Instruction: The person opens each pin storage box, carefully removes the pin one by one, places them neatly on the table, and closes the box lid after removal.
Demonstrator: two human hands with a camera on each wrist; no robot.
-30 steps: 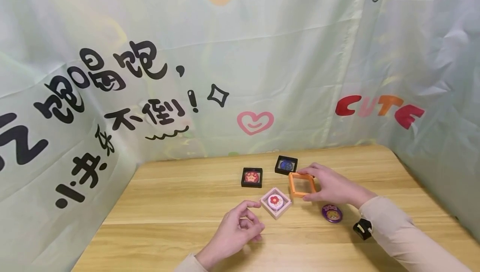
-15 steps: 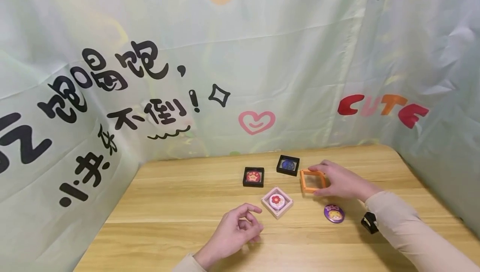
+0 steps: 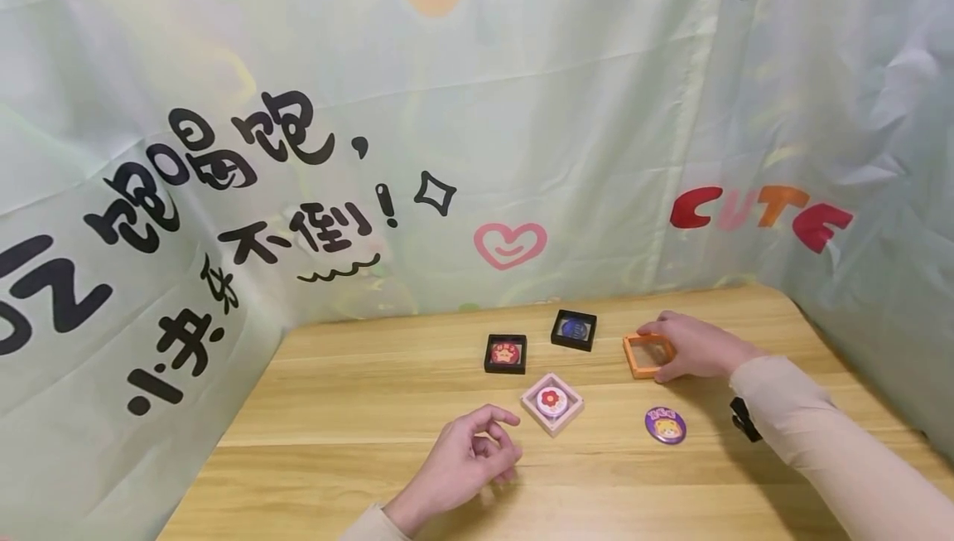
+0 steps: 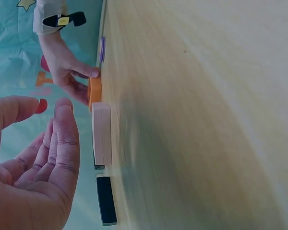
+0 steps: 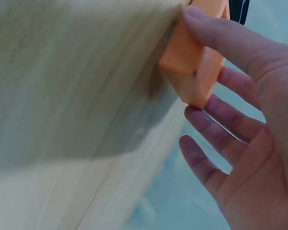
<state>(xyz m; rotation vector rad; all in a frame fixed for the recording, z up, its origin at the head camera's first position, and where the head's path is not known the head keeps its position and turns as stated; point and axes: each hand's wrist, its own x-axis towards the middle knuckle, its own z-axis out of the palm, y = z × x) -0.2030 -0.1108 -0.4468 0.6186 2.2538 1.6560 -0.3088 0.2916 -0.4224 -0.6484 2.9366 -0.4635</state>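
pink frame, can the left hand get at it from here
Probably yes: the left hand holds nothing and is close to the pink frame, with no object between them in the head view.

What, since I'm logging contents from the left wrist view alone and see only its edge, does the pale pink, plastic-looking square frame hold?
Observer: In the head view, a round white badge with a red flower lies inside the pale pink frame.
Operator: And the thin purple disc, edge-on to me near the right hand?
Observer: From above, it is a badge printed with a yellow bear-like face.
Operator: Does the orange, plastic-looking frame pinched by that hand show a badge?
Observer: No badge shows in the part of its window that the fingers leave visible in the head view.
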